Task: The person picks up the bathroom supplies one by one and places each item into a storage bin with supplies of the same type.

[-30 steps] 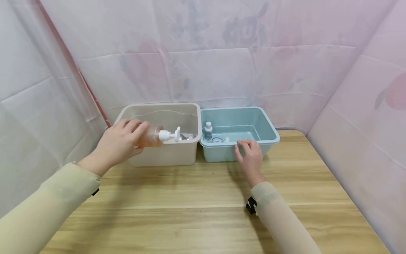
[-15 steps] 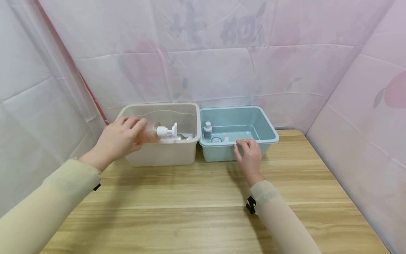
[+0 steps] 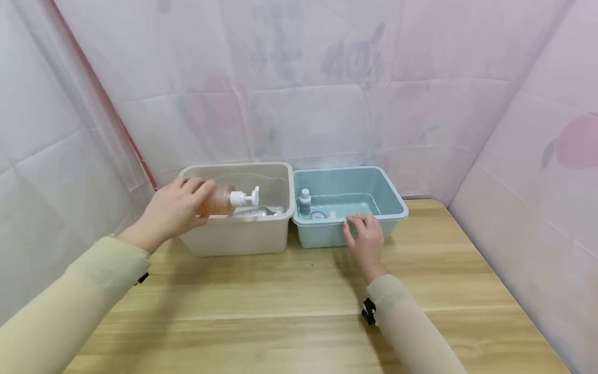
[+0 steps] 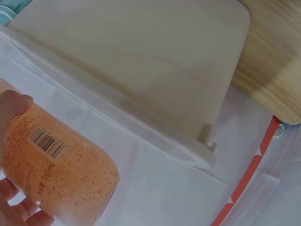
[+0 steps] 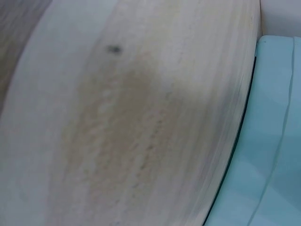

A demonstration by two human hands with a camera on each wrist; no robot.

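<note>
Setting: a makeshift recording booth, not a lived-in room. A pale pink cloth [image 3: 327, 93] printed with faint flowers hangs as a backdrop on three sides, creased in fold lines. It encloses a wooden table [image 3: 299, 306]. On the table stand two plastic tubs side by side, one beige [image 3: 235, 236], one light blue [image 3: 369, 182], holding toiletry bottles.

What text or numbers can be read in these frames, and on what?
"380ml": printed beside a barcode on the orange pump bottle held in the left hand, read in the left wrist view.
Barcode digits on that bottle: too small to read.
Label on the small bottle in the blue bin: too small to read.
Faint marks on the pink backdrop: too blurred to read.
</note>
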